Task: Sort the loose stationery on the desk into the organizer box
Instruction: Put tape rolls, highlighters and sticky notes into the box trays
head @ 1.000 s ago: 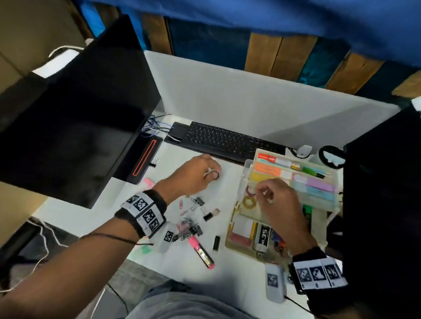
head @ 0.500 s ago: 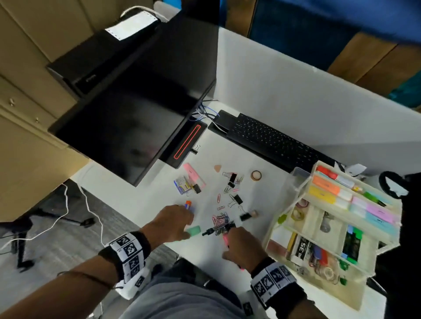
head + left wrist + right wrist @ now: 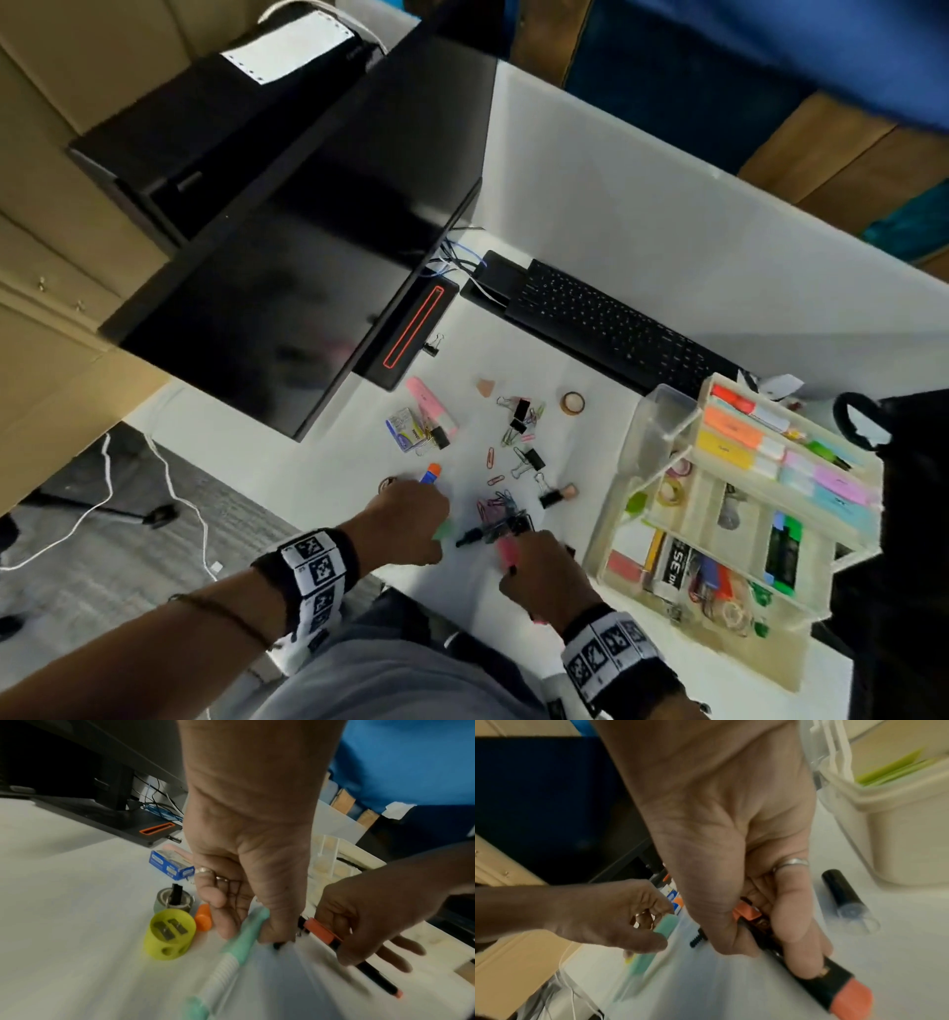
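Both hands work at the near edge of the white desk [image 3: 590,462]. My left hand [image 3: 411,519] pinches a mint-green pen [image 3: 239,939] between thumb and fingers, its far end low over the desk. My right hand [image 3: 534,560] grips a black highlighter with orange ends [image 3: 834,981], fingers curled round its barrel. The open beige organizer box [image 3: 662,411] stands to the right with sticky notes, tape and pens in its trays. Loose binder clips and paper clips [image 3: 513,437] lie scattered beyond my hands.
A yellow sharpener [image 3: 168,935], a tape roll [image 3: 173,900], an orange cap [image 3: 203,918] and a blue staples box [image 3: 170,867] sit left of my left hand. A black tube [image 3: 841,894] lies near the box. Monitor [image 3: 308,257] and keyboard [image 3: 616,324] stand behind.
My left hand left the far desk near the keyboard and my right hand left the organizer tray; both came to the near edge. They now hold the green pen and the highlighter.
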### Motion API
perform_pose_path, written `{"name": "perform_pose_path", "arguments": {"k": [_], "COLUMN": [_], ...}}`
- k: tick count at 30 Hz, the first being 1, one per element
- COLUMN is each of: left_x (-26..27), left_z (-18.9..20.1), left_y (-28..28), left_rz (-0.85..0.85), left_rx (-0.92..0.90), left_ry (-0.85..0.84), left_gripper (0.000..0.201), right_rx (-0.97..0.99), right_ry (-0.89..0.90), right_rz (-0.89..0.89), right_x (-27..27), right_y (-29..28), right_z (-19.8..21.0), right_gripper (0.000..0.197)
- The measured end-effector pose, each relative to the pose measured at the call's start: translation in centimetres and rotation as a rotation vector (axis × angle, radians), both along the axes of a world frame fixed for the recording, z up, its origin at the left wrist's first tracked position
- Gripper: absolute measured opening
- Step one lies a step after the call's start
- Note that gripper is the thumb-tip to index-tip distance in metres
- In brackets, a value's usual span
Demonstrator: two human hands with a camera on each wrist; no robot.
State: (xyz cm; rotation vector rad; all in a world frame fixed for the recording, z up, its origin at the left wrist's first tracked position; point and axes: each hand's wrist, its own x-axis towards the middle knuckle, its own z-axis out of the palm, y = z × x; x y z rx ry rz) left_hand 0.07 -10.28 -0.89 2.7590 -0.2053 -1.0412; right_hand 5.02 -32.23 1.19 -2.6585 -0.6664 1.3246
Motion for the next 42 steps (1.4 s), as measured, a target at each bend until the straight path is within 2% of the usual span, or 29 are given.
{"name": "perform_pose_path", "arguments": {"k": [4, 7, 9, 11, 13, 15, 20, 24, 30, 32, 35, 37, 40, 42], "left_x": [1.4, 3.1, 4.4, 5.9, 7.4, 8.4, 10.3, 12.4, 15.8, 16.4, 17.2, 17.4, 17.2, 16.8], "left_z": [0.9, 2.3, 3.1, 3.9, 4.1, 3.8, 2.8, 1.8, -0.1, -0.5, -0.6, -0.9, -1.1, -0.6], "left_y": [1.5, 2.3, 2.4, 1.9, 1.3, 0.9, -1.0, -2.7, -4.4, -4.7, -5.0, -4.8, -4.3, -4.4], "left_rz": [0.166, 0.344, 0.509, 0.600, 0.561, 0.495, 0.416, 0.382, 0.586, 0.610, 0.659, 0.688, 0.730, 0.759], "left_rx": [-0.151, -0.371, -0.527, -0.583, -0.466, -0.304, -0.163, -0.130, -0.072, -0.057, -0.050, -0.053, -0.040, -0.018], "left_ry": [-0.111, -0.202, -0.220, -0.253, -0.339, -0.383, -0.389, -0.376, -0.248, -0.231, -0.193, -0.170, -0.124, -0.132], "left_gripper": [0.021, 0.028, 0.025, 0.018, 0.010, 0.010, 0.009, 0.020, 0.059, 0.062, 0.059, 0.058, 0.067, 0.062], "right_rx": [0.069, 0.147, 0.228, 0.293, 0.307, 0.303, 0.352, 0.376, 0.493, 0.521, 0.540, 0.549, 0.555, 0.586], "right_ry": [-0.011, -0.030, -0.010, -0.031, -0.102, -0.148, -0.124, -0.216, -0.323, -0.372, -0.448, -0.463, -0.481, -0.483], "right_rz": [-0.113, -0.132, -0.182, -0.238, -0.252, -0.258, -0.359, -0.384, -0.417, -0.443, -0.463, -0.510, -0.537, -0.584], "right_x": [1.2, 2.8, 3.8, 4.9, 5.9, 6.6, 7.4, 8.0, 8.8, 9.1, 9.9, 10.4, 11.3, 11.9], "right_y": [-0.8, -1.9, -2.9, -4.0, -5.2, -6.4, -9.0, -11.0, -13.7, -14.7, -17.1, -19.1, -21.7, -23.4], "right_z": [1.3, 3.0, 4.3, 5.2, 5.6, 5.8, 6.5, 6.4, 8.2, 9.1, 10.0, 10.4, 10.7, 10.4], "right_gripper": [0.021, 0.023, 0.021, 0.020, 0.020, 0.022, 0.016, 0.016, 0.011, 0.007, 0.015, 0.022, 0.019, 0.022]}}
